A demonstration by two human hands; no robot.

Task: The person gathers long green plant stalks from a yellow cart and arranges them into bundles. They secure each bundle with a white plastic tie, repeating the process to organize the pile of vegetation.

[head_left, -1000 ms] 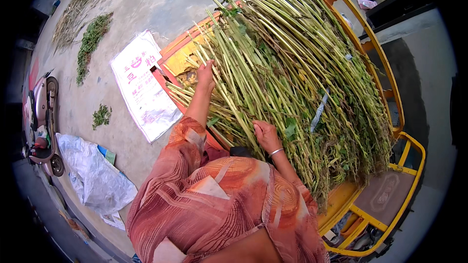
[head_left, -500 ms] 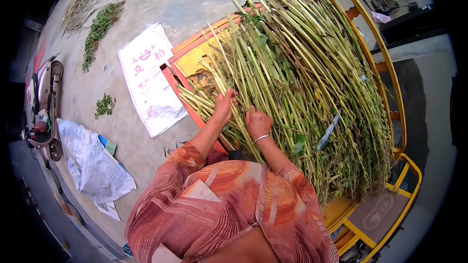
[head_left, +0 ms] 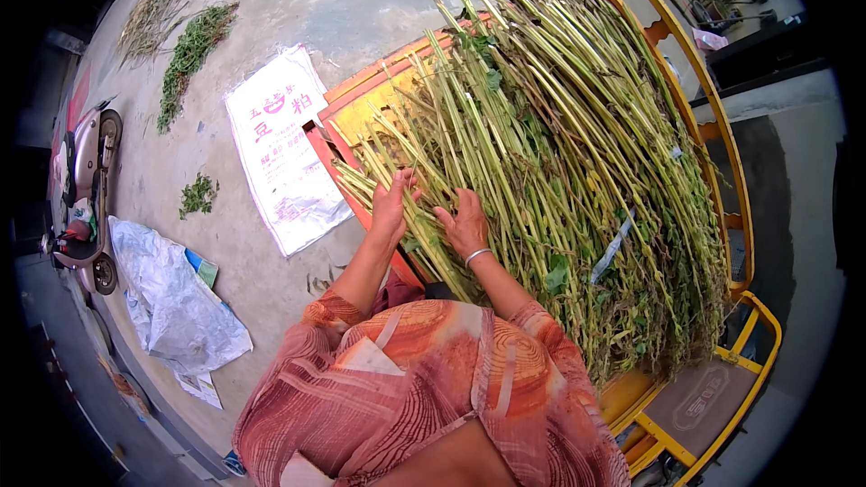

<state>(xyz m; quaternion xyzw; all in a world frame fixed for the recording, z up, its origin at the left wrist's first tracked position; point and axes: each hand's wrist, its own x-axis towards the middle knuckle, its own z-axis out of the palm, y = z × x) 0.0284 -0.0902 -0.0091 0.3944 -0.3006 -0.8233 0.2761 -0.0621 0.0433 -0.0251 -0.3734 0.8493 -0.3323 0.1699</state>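
A thick layer of long green-yellow plant stalks with dried leaves lies across the yellow and red cart bed. At its left side, a looser bunch of stalks passes between my hands. My left hand rests against this bunch, its fingers loosely spread over the stalks. Close by on the right, my right hand touches the stalks with its thumb held apart from the fingers; a silver bangle circles that wrist. Neither hand is closed round a stalk.
A yellow rail bounds the cart's right side, above a brown seat. On the concrete floor lie a white printed sack, a pale plastic sheet and green plant heaps. A scooter stands far left.
Both hands have loosened and their fingers have spread. The left hand has moved slightly left and down, the right slightly left. The stalks between them sit a little differently.
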